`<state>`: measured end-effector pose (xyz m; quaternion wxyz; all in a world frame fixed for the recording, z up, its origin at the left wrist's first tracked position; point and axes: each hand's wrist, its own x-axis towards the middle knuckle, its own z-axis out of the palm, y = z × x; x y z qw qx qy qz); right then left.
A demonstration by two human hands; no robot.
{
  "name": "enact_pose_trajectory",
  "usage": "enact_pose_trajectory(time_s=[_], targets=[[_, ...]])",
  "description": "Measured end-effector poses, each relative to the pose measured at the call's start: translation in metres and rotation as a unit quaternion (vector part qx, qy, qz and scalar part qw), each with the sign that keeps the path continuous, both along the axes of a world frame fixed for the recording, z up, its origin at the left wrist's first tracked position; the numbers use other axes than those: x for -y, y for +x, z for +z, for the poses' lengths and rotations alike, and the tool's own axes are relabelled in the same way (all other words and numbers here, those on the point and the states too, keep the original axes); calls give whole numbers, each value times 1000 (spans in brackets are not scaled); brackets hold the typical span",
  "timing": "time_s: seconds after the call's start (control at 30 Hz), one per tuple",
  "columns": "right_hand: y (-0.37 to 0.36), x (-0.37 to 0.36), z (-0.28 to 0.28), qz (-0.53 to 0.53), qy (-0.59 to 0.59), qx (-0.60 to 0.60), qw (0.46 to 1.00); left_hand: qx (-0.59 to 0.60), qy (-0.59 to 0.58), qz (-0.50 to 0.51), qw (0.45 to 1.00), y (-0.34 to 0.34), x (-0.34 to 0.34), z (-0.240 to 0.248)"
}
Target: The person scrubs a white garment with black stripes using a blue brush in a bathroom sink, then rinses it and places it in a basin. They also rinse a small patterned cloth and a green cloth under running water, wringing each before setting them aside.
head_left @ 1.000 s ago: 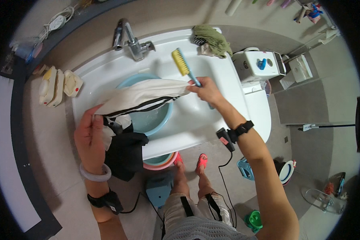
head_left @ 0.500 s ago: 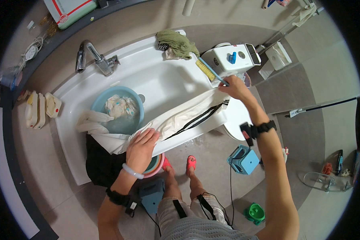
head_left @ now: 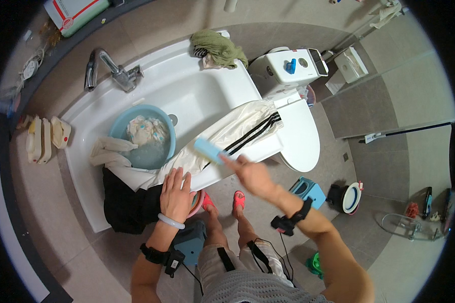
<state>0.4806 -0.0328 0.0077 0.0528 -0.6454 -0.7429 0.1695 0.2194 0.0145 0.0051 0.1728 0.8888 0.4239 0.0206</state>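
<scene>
On the sink rim [head_left: 271, 147], the striped cloth [head_left: 237, 123] is spread, perhaps for a firm base. It is pressed by the left hand [head_left: 176, 197], fingers slightly apart, likely against slipping. Over it, the brush [head_left: 209, 150] is clamped in the right hand's fingers [head_left: 242, 169].

The garment [head_left: 253, 117], cream with black stripes, lies wrinkled along the near rim of the sink [head_left: 202, 96], one end at the sink's right, the rest bunched toward its left. The brush [head_left: 207, 149], pale blue and blurred, is back-up over the garment, above that rim.
</scene>
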Motion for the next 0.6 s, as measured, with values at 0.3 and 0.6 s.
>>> enact_pose_trajectory(time_s=[0.3,0.6], targets=[[72,4,32,-47,8,216,975,-18,-28,32,999,-12,12,-25],[-46,-12,6,71,37,39,996,36,-4,69,997,-22,13,-37]])
